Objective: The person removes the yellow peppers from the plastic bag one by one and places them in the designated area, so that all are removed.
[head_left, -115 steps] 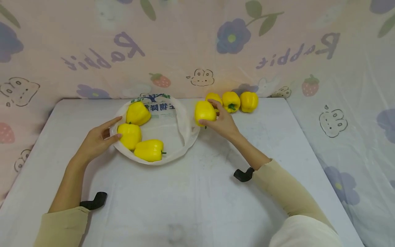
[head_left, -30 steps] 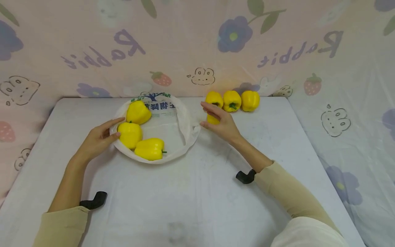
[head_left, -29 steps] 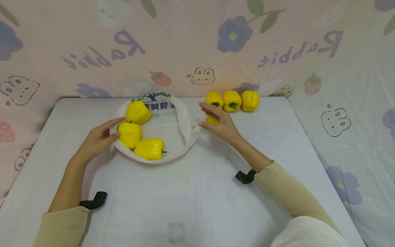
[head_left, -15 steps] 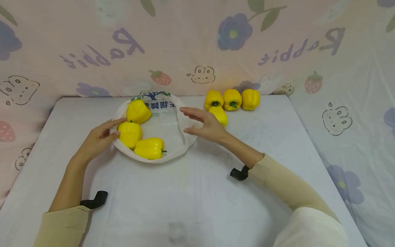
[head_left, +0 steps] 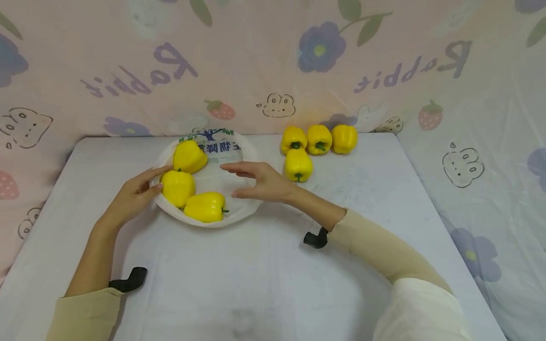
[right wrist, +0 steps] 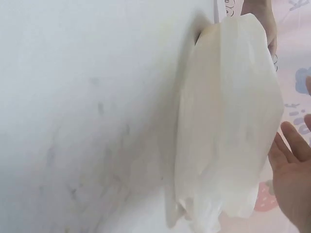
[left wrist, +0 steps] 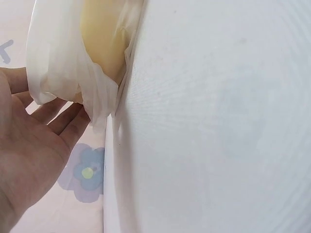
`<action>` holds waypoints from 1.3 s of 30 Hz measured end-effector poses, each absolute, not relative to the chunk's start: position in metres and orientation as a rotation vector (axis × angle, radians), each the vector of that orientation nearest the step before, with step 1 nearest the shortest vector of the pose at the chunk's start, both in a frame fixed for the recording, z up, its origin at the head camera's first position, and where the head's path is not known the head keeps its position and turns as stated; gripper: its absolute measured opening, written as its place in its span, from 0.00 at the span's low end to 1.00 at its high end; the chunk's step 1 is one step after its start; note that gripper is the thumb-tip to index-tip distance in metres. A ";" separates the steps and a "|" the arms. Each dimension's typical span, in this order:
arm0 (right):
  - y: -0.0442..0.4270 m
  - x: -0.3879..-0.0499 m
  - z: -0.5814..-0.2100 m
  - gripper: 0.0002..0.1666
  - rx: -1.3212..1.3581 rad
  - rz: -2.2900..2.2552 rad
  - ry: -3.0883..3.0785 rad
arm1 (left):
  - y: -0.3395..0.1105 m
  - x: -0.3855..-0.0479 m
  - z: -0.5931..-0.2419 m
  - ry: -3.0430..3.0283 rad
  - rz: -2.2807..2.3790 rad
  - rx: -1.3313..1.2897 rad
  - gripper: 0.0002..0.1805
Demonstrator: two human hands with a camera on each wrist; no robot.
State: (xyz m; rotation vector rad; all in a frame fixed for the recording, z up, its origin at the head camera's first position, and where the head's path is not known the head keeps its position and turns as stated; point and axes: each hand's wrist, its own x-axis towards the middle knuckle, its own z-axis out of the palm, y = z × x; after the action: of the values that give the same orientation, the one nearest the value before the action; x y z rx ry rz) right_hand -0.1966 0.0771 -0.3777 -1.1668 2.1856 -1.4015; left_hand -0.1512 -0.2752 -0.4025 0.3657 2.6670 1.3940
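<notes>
A white plastic bag (head_left: 245, 208) lies with its mouth held wide, its rim folded round into a ring. Inside, along its left side, are three yellow bell peppers: one at the back (head_left: 189, 156), one in the middle (head_left: 178, 188), one in front (head_left: 205, 207). My left hand (head_left: 132, 196) holds the bag's left rim; in the left wrist view its fingers (left wrist: 70, 124) lie against the outside of the plastic. Over the bag's right side, my right hand (head_left: 266, 182) reaches in with thumb and fingers apart, holding nothing. Its palm (right wrist: 294, 189) shows in the right wrist view.
Near the table's back edge, three yellow bell peppers stand in a row (head_left: 319, 139), with another bell pepper (head_left: 298, 166) in front of the left one. The white table (head_left: 239, 274) meets a printed curtain (head_left: 239, 61) behind. Black wrist pieces (head_left: 315, 238) sit at both sleeves.
Earlier my right hand held a bell pepper; that pepper now stands in front of the row, let go. The right hand has moved left over the bag. My left hand stays in place.
</notes>
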 end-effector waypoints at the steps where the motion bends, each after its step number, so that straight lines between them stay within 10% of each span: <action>1: 0.075 -0.196 -0.379 0.39 -1.168 -1.368 2.182 | -0.275 -0.151 -0.403 2.669 1.393 0.367 0.25; 39: 0.022 -0.198 -0.395 0.53 -1.270 -0.743 2.033 | -0.273 -0.151 -0.403 2.655 1.403 0.365 0.26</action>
State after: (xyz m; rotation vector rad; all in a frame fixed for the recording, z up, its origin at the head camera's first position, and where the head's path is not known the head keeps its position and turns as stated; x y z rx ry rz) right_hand -0.1985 0.0215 -0.3946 -1.2698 2.0333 -0.7429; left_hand -0.1514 -0.2732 -0.4028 0.3655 2.6551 1.4030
